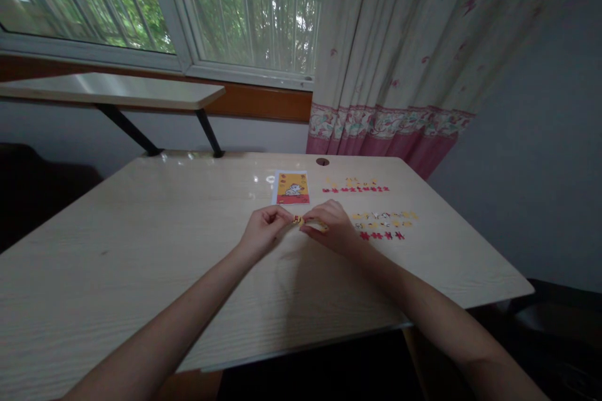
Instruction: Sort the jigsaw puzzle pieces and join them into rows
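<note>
Both my hands meet at the middle of a pale wooden table (141, 263). My left hand (262, 232) is curled, its fingers pinched toward a small yellow puzzle piece (297, 220). My right hand (332, 225) is closed on the same piece, with more yellow showing under its fingers. Just beyond lies a small orange and red picture card (292, 188) showing a white animal. To the right, several loose puzzle pieces lie in rows: a red and yellow row (356, 188) farther back, and nearer rows (383, 224) of yellow, white and red.
A round cable hole (322, 161) sits at the table's far edge. Behind it are a shelf (113, 91) on black brackets, a window, and a floral curtain (399, 75) with a pink hem. The table's right edge drops to a dark floor.
</note>
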The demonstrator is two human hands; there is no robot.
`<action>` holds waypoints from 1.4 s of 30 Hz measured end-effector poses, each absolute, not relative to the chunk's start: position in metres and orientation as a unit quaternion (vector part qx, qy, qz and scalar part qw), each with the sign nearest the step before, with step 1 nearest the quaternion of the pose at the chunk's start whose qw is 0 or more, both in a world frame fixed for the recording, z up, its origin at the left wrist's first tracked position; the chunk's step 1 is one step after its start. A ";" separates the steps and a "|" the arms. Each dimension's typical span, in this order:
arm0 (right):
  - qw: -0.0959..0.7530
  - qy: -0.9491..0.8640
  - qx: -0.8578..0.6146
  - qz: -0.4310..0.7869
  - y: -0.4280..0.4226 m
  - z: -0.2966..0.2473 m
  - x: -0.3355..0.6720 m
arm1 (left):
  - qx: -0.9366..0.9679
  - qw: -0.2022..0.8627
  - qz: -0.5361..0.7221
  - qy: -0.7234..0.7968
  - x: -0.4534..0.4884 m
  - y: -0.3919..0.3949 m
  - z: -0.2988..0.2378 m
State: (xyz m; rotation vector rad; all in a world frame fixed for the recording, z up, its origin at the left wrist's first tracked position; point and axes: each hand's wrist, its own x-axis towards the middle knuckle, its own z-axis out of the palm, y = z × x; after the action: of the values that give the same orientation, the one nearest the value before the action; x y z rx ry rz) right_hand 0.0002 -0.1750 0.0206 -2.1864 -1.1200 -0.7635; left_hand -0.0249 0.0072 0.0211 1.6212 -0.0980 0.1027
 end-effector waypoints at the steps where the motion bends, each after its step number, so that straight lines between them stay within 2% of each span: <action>1: 0.277 -0.414 -0.815 -0.298 -0.175 0.020 0.000 | 0.715 0.697 0.041 -0.034 -0.025 0.007 0.022; 12: 0.262 -0.396 -0.788 -0.391 -0.180 0.020 0.002 | 0.675 0.738 0.023 -0.019 -0.025 0.008 0.026; 16: 0.288 -0.353 -0.780 -0.430 -0.192 0.026 0.006 | 0.668 0.739 0.085 0.017 -0.016 0.019 0.024; 19: 0.299 -0.342 -0.769 -0.450 -0.199 0.030 0.008 | 0.711 0.684 0.163 0.033 -0.006 0.034 0.018; 22: 0.299 -0.339 -0.772 -0.446 -0.201 0.031 0.009 | 0.787 0.583 0.200 0.027 -0.001 0.046 0.010; 27: 0.298 -0.335 -0.833 -0.324 -0.197 0.020 0.016 | 0.895 0.401 0.191 -0.046 -0.002 0.053 0.007; 30: 0.274 -0.335 -0.879 -0.201 -0.193 0.010 0.021 | 0.913 0.354 0.156 -0.130 -0.002 0.055 0.006; 33: 0.249 -0.326 -0.903 -0.127 -0.188 0.002 0.024 | 0.923 0.302 0.139 -0.194 -0.001 0.056 0.004; 38: 0.225 -0.307 -0.920 -0.092 -0.184 -0.002 0.026 | 0.941 0.214 0.122 -0.233 -0.002 0.055 -0.001; 42: 0.206 -0.303 -0.927 -0.082 -0.185 -0.001 0.025 | 0.945 0.188 0.106 -0.247 -0.003 0.054 -0.003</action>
State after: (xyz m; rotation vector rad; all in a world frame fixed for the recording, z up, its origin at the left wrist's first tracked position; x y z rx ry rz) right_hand 0.0246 -0.1849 -0.0008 -2.5827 -0.8430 -0.2299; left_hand -0.0029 0.0539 -0.0035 2.6575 -0.6934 0.2989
